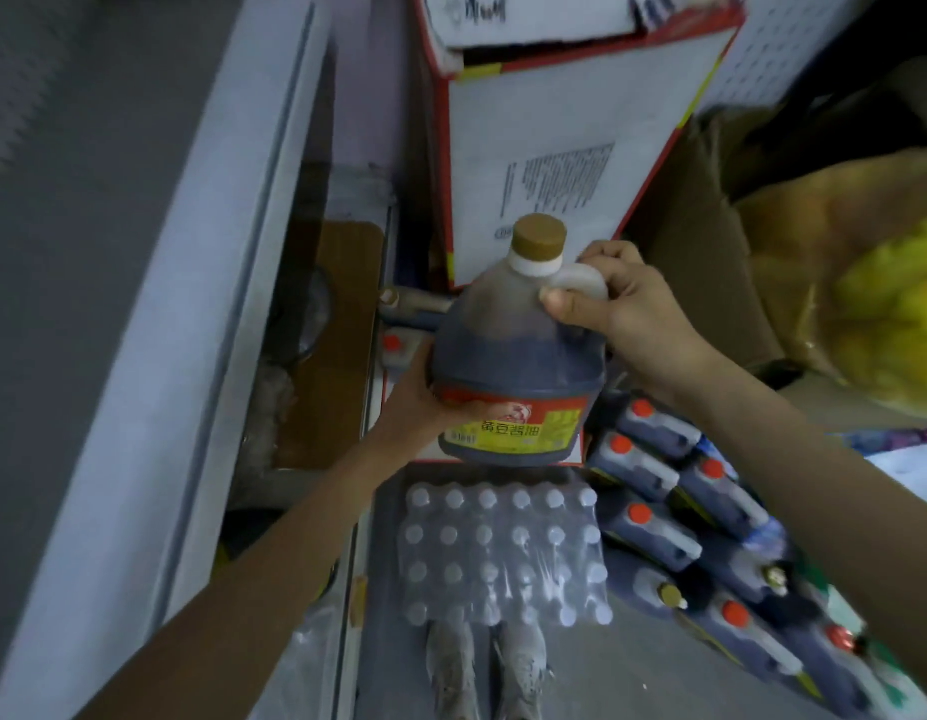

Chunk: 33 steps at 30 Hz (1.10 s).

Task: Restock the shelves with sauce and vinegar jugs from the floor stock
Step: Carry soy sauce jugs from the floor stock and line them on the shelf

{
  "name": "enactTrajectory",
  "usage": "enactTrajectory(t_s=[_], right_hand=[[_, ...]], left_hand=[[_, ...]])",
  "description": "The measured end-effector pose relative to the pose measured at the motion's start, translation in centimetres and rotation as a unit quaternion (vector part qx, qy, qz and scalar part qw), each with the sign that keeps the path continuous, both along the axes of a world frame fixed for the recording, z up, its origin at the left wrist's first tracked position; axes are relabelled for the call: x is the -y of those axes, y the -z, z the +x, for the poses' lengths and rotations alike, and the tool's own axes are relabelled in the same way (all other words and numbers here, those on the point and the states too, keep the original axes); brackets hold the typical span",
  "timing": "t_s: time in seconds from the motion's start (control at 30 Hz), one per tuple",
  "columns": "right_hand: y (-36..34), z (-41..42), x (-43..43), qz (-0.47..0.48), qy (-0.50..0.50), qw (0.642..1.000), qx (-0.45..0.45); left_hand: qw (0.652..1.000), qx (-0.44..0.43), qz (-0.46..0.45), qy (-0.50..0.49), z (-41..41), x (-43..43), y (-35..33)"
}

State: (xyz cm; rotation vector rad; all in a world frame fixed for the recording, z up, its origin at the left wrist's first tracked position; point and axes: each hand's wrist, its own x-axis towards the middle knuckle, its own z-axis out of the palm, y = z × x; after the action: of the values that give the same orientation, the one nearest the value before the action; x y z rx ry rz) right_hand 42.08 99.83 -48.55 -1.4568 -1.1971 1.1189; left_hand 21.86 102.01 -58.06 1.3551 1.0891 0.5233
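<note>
Above the floor stock, both arms reach forward — the right hand [614,298] curls round the handle of a dark sauce jug [518,356], the left hand [425,402] cups its lower side. Below lie a wrapped bottle pack [503,553] and more jugs [653,480].

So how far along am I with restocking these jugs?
Done: no shelved jugs show in this view, so I cannot tell. In hand: one dark sauce jug, the right hand gripping its handle, the left hand holding its lower side. Left: many red-capped jugs lie on the floor at the right.
</note>
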Motion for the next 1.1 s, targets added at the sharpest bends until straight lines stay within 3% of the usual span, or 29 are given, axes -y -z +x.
enactTrajectory(t_s=[0.2,0.37,0.63,0.73,0.9,1.1], right_hand=[[-8.8,0.1,-0.8,0.049,0.029,0.998,-0.034],[-16.7,-1.4,-0.6,0.112,0.010,0.989,-0.092],[-28.4,-3.4,1.4,0.194,-0.011,0.978,-0.076],[-29.5,-4.8,2.4,0.212,0.030,0.975,-0.062],[-28.7,-8.3,4.5,0.093,0.013,0.987,-0.134],[-33.0,-9.1,5.0,0.156,0.062,0.975,-0.146]], left_hand=[[0.989,0.090,0.032,-0.109,0.4,1.2,-10.3],[0.980,0.111,0.082,-0.144,-0.9,1.0,-18.9],[0.970,0.083,0.173,-0.149,-3.6,0.8,-32.5],[0.965,0.087,0.196,-0.154,-4.1,1.2,-36.0],[0.964,0.118,0.174,-0.163,-4.2,2.2,-40.8],[0.962,0.153,0.162,-0.160,-4.4,3.6,-44.8]])
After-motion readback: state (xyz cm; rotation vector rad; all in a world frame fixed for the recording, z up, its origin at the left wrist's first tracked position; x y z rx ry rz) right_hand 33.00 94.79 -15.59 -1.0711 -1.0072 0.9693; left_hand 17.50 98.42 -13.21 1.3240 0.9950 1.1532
